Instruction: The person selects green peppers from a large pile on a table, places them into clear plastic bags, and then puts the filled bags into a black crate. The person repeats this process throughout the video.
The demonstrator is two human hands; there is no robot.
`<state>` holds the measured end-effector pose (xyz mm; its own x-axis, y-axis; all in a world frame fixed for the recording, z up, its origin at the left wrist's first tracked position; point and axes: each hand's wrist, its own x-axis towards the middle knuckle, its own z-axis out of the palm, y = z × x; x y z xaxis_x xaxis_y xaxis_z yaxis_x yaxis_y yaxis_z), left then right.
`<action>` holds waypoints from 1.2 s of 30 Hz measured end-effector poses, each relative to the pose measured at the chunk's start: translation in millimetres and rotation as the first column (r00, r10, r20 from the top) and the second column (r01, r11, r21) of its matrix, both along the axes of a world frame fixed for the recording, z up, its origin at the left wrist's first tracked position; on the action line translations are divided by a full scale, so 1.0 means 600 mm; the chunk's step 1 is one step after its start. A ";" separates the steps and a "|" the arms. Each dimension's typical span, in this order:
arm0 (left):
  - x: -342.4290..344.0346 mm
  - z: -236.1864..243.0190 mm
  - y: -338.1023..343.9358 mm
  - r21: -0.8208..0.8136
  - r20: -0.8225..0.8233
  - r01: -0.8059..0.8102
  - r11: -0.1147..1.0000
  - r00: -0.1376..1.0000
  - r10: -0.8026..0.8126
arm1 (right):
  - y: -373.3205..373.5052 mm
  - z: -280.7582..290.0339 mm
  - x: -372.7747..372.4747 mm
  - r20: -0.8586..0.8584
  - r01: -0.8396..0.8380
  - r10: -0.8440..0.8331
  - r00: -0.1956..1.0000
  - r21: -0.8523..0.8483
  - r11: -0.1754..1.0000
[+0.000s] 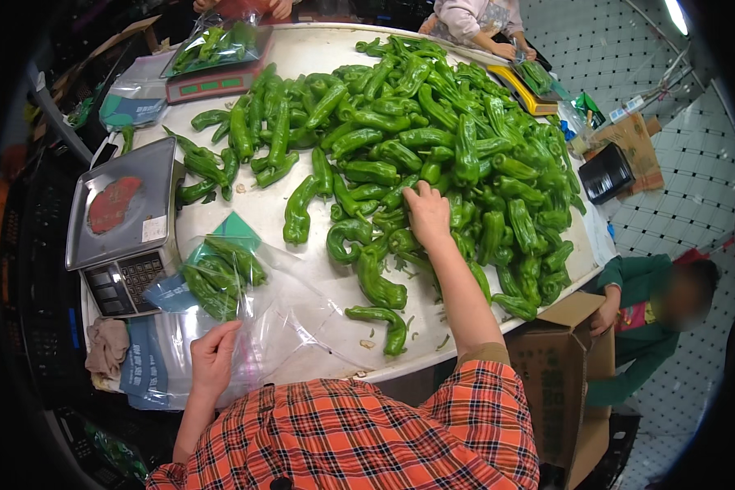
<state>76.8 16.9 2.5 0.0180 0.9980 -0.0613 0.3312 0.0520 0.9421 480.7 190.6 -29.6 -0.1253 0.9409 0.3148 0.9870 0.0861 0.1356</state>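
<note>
My left hand is closed on the edge of a clear plastic bag lying at the table's near left. Several green peppers are inside that bag, towards its far end. My right hand reaches into the large heap of green peppers in the middle of the table. Its fingers curl down over a pepper at the near side of the heap; their tips are partly hidden among the peppers. A few loose peppers, one a curved pepper, lie between me and the heap.
A digital scale stands at the left, beside flat printed bags and a cloth. Across the table, people work at a red scale and a yellow scale. A person in green stands by a cardboard box at right.
</note>
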 end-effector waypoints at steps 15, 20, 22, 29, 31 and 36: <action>0.015 0.011 0.019 -0.042 -0.115 0.027 0.999 0.993 -0.032 | -0.177 0.111 -0.063 -0.493 -0.020 0.122 -0.861 0.274 0.962; 0.027 0.011 0.030 -0.062 0.257 -0.084 0.995 0.962 0.097 | -0.225 0.079 -0.138 -0.655 -0.379 -0.046 -0.754 0.378 0.845; 0.030 0.019 0.028 -0.018 0.252 -0.087 0.996 0.964 0.088 | -0.255 0.064 -0.192 -0.830 -0.413 -0.028 -0.557 0.248 0.876; 0.041 0.008 0.004 0.077 0.027 -0.029 0.997 0.999 0.027 | -0.232 -0.012 -0.360 -0.954 -0.533 0.290 -0.077 0.285 0.797; 0.042 -0.003 -0.001 0.153 -0.017 0.027 0.988 1.000 -0.024 | -0.207 -0.025 -0.387 -0.952 -0.513 0.306 -0.024 0.274 0.814; 0.036 0.001 -0.009 0.198 -0.094 0.072 0.977 0.994 -0.055 | -0.156 -0.080 -0.409 -0.969 -0.445 0.179 0.170 0.087 0.891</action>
